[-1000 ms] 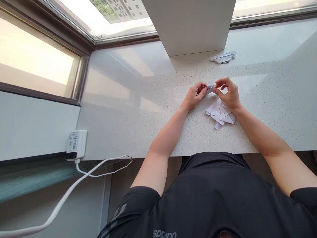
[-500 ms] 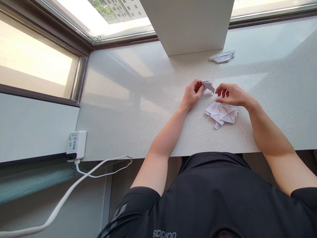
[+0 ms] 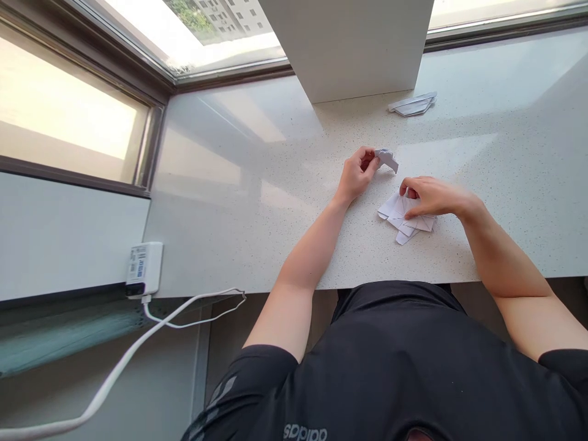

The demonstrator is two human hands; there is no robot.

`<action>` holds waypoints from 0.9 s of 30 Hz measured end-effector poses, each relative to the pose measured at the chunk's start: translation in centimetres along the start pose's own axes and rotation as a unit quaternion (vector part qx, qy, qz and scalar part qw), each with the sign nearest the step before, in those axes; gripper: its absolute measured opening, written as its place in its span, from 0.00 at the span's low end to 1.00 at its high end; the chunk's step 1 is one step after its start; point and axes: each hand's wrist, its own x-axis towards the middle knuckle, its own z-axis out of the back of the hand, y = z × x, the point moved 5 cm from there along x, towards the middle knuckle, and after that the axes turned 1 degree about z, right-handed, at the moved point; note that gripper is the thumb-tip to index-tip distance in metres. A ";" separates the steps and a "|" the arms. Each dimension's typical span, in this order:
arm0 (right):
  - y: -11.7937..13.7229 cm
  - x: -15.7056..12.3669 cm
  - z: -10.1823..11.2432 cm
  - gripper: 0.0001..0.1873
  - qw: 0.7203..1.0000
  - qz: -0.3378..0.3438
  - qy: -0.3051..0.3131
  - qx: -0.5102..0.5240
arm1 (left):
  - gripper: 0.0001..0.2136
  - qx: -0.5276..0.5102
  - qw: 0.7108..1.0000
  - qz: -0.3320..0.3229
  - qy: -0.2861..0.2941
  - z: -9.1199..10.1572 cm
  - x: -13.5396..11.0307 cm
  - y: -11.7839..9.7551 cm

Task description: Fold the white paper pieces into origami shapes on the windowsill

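Observation:
My left hand [image 3: 357,174] is closed on a small folded white paper piece [image 3: 387,158], held just above the speckled white counter [image 3: 257,208]. My right hand [image 3: 429,196] lies on a flat assembly of folded white paper units [image 3: 400,219] near the counter's front edge, fingers curled over its top. Whether those fingers grip the assembly or only press on it does not show. The two hands are a short way apart.
Another folded paper piece [image 3: 412,105] lies further back, beside a white pillar [image 3: 349,46]. Windows run along the back and left. A white charger [image 3: 144,267] with a cable [image 3: 184,312] hangs at the counter's left front.
My right hand let go of the small piece and moved down onto the paper assembly. My left hand kept the small piece and shifted slightly left.

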 end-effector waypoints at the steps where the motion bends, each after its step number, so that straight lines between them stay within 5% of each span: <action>1: 0.2 0.0 0.1 0.28 1.000 -0.002 0.000 0.006 | 0.26 0.001 1.000 0.000 0.000 0.0 0.0 0.0; 7: -0.5 0.3 1.4 0.18 0.996 0.001 -0.046 0.081 | 0.27 -0.001 1.000 -0.005 0.006 0.1 0.0 0.1; 16: -4.7 -0.3 4.4 0.16 0.948 -0.063 -0.296 0.101 | 0.31 -0.013 1.000 -0.024 0.008 -0.1 0.1 0.3; 27: -7.4 -0.5 4.9 0.16 0.931 -0.107 -0.318 0.141 | 0.29 -0.013 1.000 -0.026 0.003 0.0 0.2 0.6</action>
